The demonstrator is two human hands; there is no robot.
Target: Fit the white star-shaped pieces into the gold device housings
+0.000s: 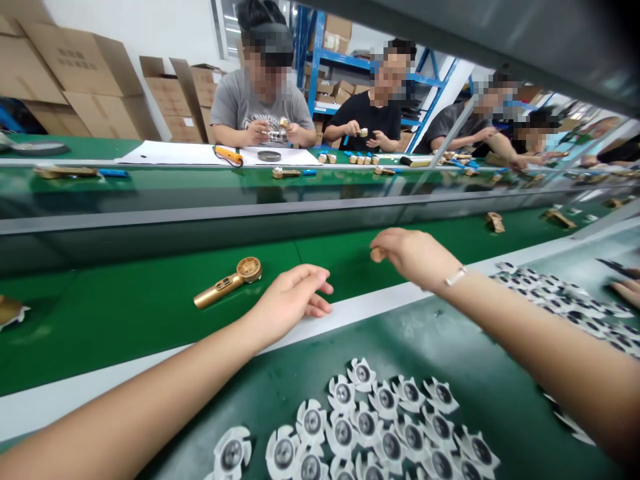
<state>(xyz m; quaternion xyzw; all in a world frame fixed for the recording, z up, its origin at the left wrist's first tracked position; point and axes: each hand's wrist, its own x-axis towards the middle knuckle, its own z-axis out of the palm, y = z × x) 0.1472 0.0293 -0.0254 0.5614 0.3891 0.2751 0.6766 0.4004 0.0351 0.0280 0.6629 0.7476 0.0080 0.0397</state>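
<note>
My left hand (295, 300) hovers at the near edge of the green belt, fingers loosely bent and apart, with nothing in them. To its left, a gold handheld fan body (227, 283) with a round open head lies on the belt. My right hand (413, 257) reaches over the belt further right, back of the hand up. Its fingers point down and are mostly hidden, so any held thing cannot be made out. Below both hands, many white fan blades (343, 433) with dark hubs lie on the green table.
More white fan blades (560, 300) lie at the right, near another person's hand (627, 287). Gold fan parts (495, 222) sit further along the belt. Several co-workers (263, 100) sit across the line. A metal beam (500, 40) crosses overhead. Cardboard boxes (85, 60) stand behind.
</note>
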